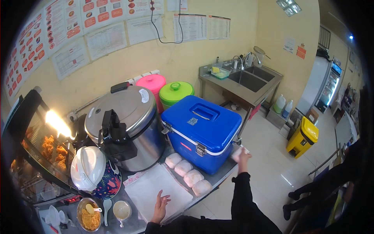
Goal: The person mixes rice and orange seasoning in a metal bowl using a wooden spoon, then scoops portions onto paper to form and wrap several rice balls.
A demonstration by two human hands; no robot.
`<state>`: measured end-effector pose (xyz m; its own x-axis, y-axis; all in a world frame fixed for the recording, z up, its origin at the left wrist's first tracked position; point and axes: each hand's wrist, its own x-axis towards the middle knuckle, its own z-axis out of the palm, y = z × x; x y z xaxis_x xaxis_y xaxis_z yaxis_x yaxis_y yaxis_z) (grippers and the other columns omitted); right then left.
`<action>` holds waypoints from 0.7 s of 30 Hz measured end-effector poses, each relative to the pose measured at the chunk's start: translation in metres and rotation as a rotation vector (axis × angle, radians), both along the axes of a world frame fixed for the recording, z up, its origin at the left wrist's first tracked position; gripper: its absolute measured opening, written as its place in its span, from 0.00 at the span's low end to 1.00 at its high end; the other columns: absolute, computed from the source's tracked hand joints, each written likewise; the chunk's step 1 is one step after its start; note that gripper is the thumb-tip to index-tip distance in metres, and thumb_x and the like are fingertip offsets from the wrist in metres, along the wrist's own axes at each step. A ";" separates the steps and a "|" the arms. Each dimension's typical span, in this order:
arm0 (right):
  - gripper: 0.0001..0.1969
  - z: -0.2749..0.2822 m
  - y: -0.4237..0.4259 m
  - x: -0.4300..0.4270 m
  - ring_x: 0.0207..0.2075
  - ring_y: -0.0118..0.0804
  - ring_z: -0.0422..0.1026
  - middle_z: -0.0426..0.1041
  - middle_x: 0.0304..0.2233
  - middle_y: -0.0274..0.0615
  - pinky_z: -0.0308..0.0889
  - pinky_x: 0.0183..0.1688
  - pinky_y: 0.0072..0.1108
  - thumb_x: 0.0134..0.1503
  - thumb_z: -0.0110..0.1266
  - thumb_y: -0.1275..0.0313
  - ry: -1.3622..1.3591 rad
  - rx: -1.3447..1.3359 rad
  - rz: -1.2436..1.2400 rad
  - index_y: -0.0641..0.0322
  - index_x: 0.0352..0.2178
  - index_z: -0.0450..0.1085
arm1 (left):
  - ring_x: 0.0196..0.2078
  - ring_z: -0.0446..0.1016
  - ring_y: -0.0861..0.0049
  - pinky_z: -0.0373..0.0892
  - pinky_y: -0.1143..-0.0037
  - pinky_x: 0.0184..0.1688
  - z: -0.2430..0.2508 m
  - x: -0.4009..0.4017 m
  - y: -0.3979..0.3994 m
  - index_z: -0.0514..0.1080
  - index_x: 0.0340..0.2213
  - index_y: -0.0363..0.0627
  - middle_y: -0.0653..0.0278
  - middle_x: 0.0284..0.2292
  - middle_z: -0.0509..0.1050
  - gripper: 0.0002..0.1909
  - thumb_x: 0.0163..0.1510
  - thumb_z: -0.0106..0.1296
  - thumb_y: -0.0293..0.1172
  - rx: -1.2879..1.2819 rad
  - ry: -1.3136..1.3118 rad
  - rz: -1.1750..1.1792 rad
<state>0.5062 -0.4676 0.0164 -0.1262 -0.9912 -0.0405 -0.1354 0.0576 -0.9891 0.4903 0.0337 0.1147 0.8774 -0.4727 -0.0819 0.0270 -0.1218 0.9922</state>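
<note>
My left hand (160,206) is over a stack of white paper sheets (163,187) on the counter, fingers apart and holding nothing. Out to the right, my right hand (243,158) grips a white wrapped bundle (237,153) beside the corner of a blue cooler box (201,122). The cooler's lid is down. In front of it, several round paper-wrapped bundles (193,177) sit in a row along the right side of the sheets.
Behind the sheets stand a large steel rice cooker (152,149) and a patterned pot with a white lid (88,168). Nearer are a metal bowl of orange food (90,219), a white ladle (107,212), a small cup (122,210) and a lit glass food warmer (43,163). Someone's legs (318,187) show at right.
</note>
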 end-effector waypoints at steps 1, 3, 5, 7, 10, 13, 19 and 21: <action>0.34 0.018 0.011 0.006 0.41 0.46 0.61 0.57 0.39 0.57 0.58 0.41 0.30 0.42 0.51 0.54 -0.062 0.003 0.072 0.71 0.40 0.46 | 0.37 0.67 0.73 0.61 0.76 0.39 -0.003 -0.002 0.011 0.42 0.50 0.45 0.56 0.38 0.65 0.25 0.54 0.30 0.40 0.019 -0.001 0.042; 0.31 0.093 0.016 -0.004 0.38 0.41 0.61 0.57 0.37 0.53 0.58 0.39 0.27 0.44 0.49 0.55 -0.136 -0.124 0.160 0.71 0.39 0.49 | 0.37 0.66 0.73 0.61 0.76 0.38 -0.002 -0.007 0.025 0.43 0.50 0.43 0.55 0.37 0.66 0.25 0.54 0.32 0.40 0.010 0.009 0.113; 0.26 0.174 0.033 -0.004 0.36 0.37 0.61 0.57 0.37 0.50 0.59 0.37 0.24 0.46 0.48 0.57 -0.237 -0.296 0.350 0.68 0.37 0.52 | 0.37 0.66 0.73 0.61 0.77 0.38 -0.008 -0.010 0.036 0.44 0.50 0.42 0.55 0.36 0.66 0.26 0.53 0.34 0.40 0.011 0.038 0.163; 0.22 0.265 0.078 0.003 0.35 0.34 0.61 0.59 0.35 0.47 0.59 0.36 0.22 0.46 0.48 0.59 -0.273 -0.436 0.614 0.65 0.36 0.54 | 0.40 0.64 0.69 0.59 0.75 0.41 -0.017 -0.010 0.045 0.50 0.48 0.41 0.53 0.37 0.65 0.25 0.51 0.39 0.39 0.060 0.013 0.239; 0.21 0.322 0.114 0.035 0.33 0.33 0.62 0.62 0.30 0.44 0.60 0.34 0.21 0.45 0.51 0.61 -0.057 -0.475 1.020 0.63 0.36 0.54 | 0.45 0.58 0.62 0.55 0.66 0.45 -0.023 -0.012 0.059 0.56 0.44 0.41 0.50 0.39 0.62 0.26 0.46 0.45 0.40 0.655 -0.517 0.278; 0.26 0.335 0.144 0.065 0.32 0.34 0.63 0.63 0.29 0.47 0.59 0.34 0.22 0.42 0.53 0.57 0.303 -0.531 1.285 0.64 0.35 0.54 | 0.48 0.51 0.56 0.49 0.58 0.47 -0.043 -0.025 0.074 0.58 0.42 0.43 0.52 0.41 0.58 0.28 0.40 0.49 0.43 0.889 -0.584 0.296; 0.27 0.322 0.148 0.081 0.36 0.42 0.63 0.64 0.33 0.49 0.58 0.38 0.24 0.41 0.50 0.51 0.602 -0.565 1.438 0.65 0.33 0.59 | 0.49 0.51 0.57 0.46 0.56 0.48 -0.061 -0.030 0.096 0.61 0.40 0.45 0.53 0.44 0.57 0.25 0.41 0.48 0.44 0.885 -0.651 0.290; 0.24 0.316 0.149 0.079 0.41 0.43 0.59 0.62 0.36 0.47 0.53 0.42 0.30 0.43 0.48 0.52 0.765 -0.718 1.183 0.63 0.33 0.60 | 0.49 0.51 0.58 0.47 0.56 0.48 -0.061 -0.028 0.101 0.61 0.40 0.45 0.54 0.44 0.56 0.24 0.41 0.47 0.44 0.884 -0.660 0.297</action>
